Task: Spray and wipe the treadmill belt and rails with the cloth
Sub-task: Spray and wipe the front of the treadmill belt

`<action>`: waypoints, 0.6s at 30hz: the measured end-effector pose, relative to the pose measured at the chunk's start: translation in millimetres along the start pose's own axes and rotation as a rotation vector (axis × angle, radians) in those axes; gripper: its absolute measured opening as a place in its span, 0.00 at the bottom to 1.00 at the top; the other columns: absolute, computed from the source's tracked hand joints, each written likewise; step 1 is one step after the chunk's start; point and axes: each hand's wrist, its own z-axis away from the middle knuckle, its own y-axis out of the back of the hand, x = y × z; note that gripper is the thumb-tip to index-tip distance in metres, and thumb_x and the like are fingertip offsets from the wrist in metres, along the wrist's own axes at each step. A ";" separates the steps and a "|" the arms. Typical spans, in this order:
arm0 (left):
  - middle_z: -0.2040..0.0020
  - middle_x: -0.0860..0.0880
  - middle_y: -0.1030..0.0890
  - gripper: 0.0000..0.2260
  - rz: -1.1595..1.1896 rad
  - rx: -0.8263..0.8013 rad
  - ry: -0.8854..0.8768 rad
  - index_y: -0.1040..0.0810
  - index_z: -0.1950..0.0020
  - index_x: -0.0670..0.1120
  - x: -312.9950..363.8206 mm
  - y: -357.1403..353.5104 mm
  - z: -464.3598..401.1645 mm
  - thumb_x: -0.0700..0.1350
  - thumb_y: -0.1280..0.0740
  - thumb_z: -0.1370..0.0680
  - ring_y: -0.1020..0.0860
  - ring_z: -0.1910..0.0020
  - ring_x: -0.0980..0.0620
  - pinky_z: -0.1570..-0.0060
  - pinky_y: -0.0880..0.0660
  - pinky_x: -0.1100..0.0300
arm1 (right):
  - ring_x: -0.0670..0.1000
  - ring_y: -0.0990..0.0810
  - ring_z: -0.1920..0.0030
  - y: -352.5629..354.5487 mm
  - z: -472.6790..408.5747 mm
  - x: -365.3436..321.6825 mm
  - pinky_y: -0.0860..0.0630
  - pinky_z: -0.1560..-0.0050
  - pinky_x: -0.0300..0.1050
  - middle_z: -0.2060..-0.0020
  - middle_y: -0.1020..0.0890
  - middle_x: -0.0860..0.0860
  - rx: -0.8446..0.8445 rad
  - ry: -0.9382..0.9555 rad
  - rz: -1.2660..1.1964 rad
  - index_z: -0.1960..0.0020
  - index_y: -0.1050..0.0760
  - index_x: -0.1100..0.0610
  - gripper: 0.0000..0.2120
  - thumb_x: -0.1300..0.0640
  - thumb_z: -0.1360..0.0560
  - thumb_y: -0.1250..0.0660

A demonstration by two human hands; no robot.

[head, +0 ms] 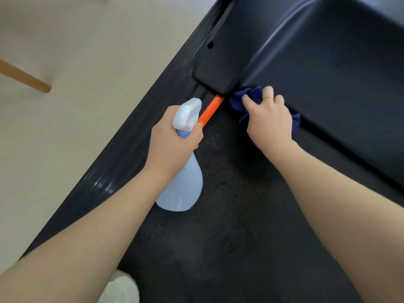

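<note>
Seen from above, looking down at a dark treadmill running diagonally from lower centre to upper right of the frame. Textured black belt (240,215) filling the lower middle. Ribbed dark side rail (122,162) along its left edge, slanting from lower left to upper centre, with a short orange strip (211,111) between rail and belt near centre frame. Smooth black motor cover (317,73) across the upper right, glossy, with a curved highlight.

Left hand (170,143) at centre frame, fingers curled tight around the neck of a spray bottle (181,186). Bottle translucent pale blue, white trigger head pointing toward the top of the frame, rounded base hanging below the wrist over the belt's left edge.

Right hand (269,119) just right of centre, fingers bent and clamped on a bunched dark blue cloth (247,99). Cloth pressed onto the belt right where it meets the lower edge of the motor cover, folds sticking out past the fingertips and beyond the right side of the hand. Thin gold ring (267,97) on one finger. Both forearms bare, reaching in from the bottom corners.

Pale beige floor (65,106) filling the left side. Light wooden leg (24,78) poking in at the left edge. Blurred white shape, perhaps a shoe (122,287), at the bottom edge beside the belt.
</note>
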 end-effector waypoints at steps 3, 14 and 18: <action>0.61 0.55 0.22 0.10 0.008 0.007 -0.010 0.27 0.46 0.51 -0.4 -0.4 0.8 0.41 0.32 0.25 0.20 0.63 0.51 0.63 0.27 0.70 | 0.63 0.25 0.63 -7.8 31.9 -20.4 0.38 0.70 0.47 0.50 0.25 0.66 -0.112 0.039 -0.114 0.39 0.25 0.58 0.23 0.62 0.33 0.29; 0.59 0.57 0.22 0.12 -0.050 -0.134 -0.133 0.24 0.46 0.50 1.2 -12.5 9.1 0.44 0.31 0.29 0.22 0.60 0.54 0.57 0.25 0.60 | 0.62 0.24 0.70 0.9 49.5 7.6 0.37 0.74 0.46 0.54 0.25 0.66 -0.128 0.016 -0.103 0.39 0.24 0.54 0.24 0.61 0.34 0.29; 0.58 0.56 0.21 0.11 -0.069 -0.122 -0.100 0.24 0.47 0.50 0.9 -12.1 7.6 0.43 0.31 0.28 0.20 0.59 0.51 0.54 0.22 0.51 | 0.57 0.26 0.72 2.7 63.8 19.9 0.36 0.78 0.41 0.58 0.23 0.60 -0.126 0.428 0.047 0.43 0.20 0.52 0.20 0.57 0.35 0.30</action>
